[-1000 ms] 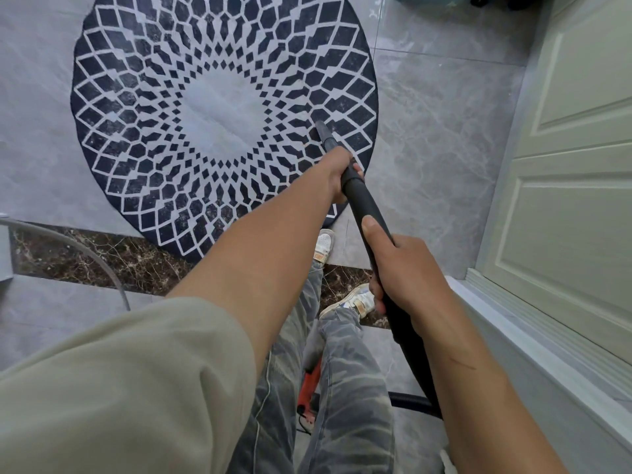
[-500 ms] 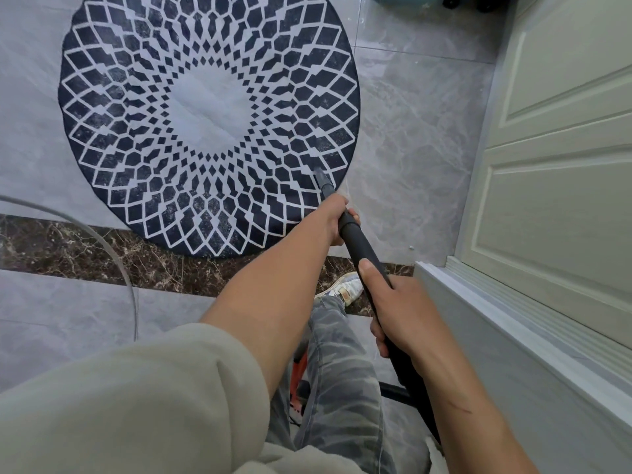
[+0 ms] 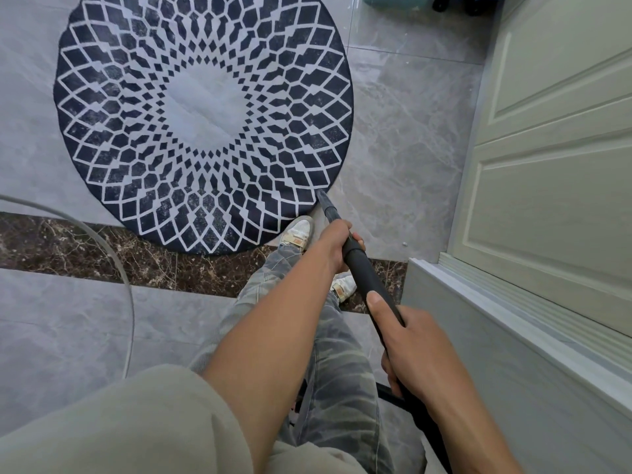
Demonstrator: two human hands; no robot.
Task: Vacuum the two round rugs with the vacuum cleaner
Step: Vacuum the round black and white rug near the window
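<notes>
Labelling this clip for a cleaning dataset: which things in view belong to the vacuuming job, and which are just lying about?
Belonging to the job:
- round navy rug with white diamond lattice
- black vacuum wand
- left hand and right hand, both gripping the wand

Just lying about:
- thin grey cable
- teal object at the top edge
- pale panelled door

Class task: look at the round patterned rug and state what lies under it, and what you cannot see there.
The round rug lies on grey floor tiles, its near edge overlapping the dark marble strip. The floor directly beneath is covered.
</notes>
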